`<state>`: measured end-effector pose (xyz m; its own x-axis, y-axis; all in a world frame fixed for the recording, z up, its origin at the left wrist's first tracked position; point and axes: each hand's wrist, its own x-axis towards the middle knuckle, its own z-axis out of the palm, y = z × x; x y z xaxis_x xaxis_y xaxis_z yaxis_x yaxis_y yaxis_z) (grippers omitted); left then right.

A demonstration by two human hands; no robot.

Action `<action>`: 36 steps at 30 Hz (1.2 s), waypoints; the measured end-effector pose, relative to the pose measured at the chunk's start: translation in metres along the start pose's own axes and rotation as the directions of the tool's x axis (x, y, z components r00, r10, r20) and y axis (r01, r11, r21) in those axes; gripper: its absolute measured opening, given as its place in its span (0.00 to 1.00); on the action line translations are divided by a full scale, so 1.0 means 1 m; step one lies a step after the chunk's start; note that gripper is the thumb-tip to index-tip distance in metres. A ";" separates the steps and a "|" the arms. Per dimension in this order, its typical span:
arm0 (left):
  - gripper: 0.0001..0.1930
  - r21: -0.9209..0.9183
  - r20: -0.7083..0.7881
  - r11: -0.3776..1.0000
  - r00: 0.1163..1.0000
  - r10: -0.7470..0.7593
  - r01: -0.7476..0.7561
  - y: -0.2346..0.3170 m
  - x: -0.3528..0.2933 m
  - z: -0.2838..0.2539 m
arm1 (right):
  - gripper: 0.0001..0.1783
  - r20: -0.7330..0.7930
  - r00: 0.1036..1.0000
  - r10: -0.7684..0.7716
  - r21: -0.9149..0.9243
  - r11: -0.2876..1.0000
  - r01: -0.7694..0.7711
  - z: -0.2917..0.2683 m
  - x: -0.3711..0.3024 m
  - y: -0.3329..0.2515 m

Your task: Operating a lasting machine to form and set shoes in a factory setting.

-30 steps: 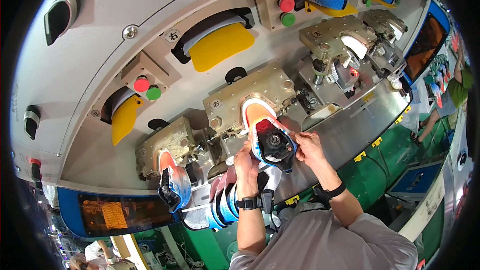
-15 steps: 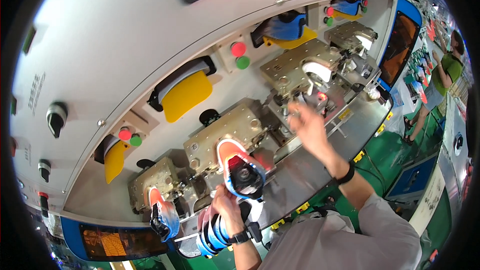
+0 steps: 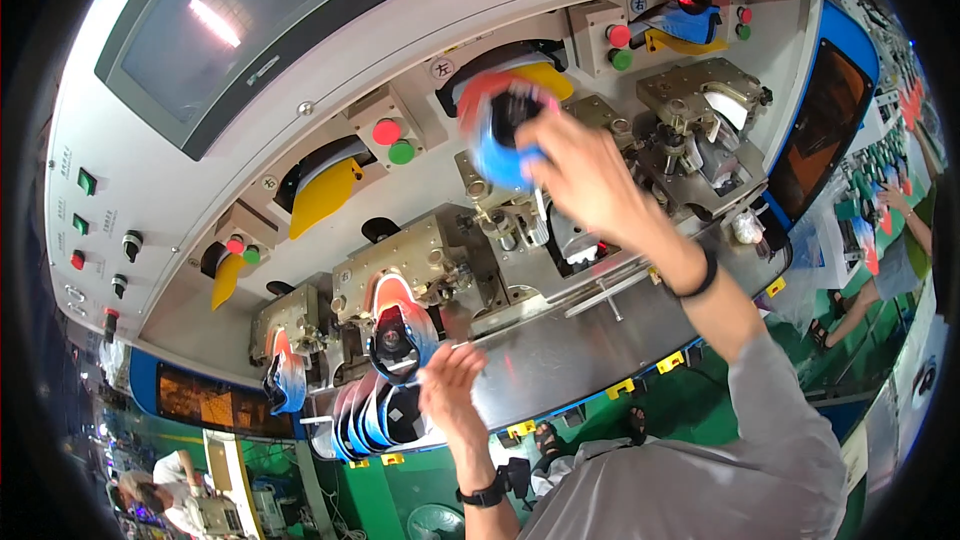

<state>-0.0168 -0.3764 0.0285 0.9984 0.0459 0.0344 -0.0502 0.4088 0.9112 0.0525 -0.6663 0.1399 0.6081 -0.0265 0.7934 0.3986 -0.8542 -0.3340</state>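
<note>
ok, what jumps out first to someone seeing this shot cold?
The right hand, raised in the upper middle, grips a blue and red shoe upper in front of a yellow pad on the grey machine panel. Lower down, the left hand hangs beside another blue and red upper seated in a metal clamp station. Red and green round buttons dot the panel.
</note>
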 end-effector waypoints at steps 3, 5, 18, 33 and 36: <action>0.36 -0.259 0.320 0.905 0.914 -0.249 0.337 -0.014 -0.009 0.041 | 0.18 0.206 0.978 0.026 0.036 0.999 -0.034 -0.043 -0.100 -0.068; 0.27 -0.312 0.299 0.858 0.900 -0.318 0.407 -0.040 -0.010 0.063 | 0.19 0.237 0.972 0.000 0.091 0.996 -0.022 -0.068 -0.149 -0.084; 0.18 -0.332 0.258 0.656 0.734 -0.628 0.678 -0.136 0.026 0.103 | 0.25 0.678 0.124 0.725 0.561 -0.401 -0.724 -0.053 -0.217 0.045; 0.11 -0.260 0.193 0.720 0.765 -0.615 0.644 -0.162 0.089 0.115 | 0.20 0.565 0.008 0.825 0.569 -0.382 -0.728 0.023 -0.183 0.087; 0.10 -0.241 0.135 0.717 0.754 -0.642 0.654 -0.162 0.085 0.115 | 0.20 0.547 0.006 0.837 0.563 -0.363 -0.743 0.024 -0.177 0.089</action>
<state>0.0794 -0.5439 -0.0692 0.7892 -0.3506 -0.5042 0.6100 0.5427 0.5774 -0.0036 -0.7249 -0.0422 0.7131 -0.4306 -0.5532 -0.2101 0.6216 -0.7546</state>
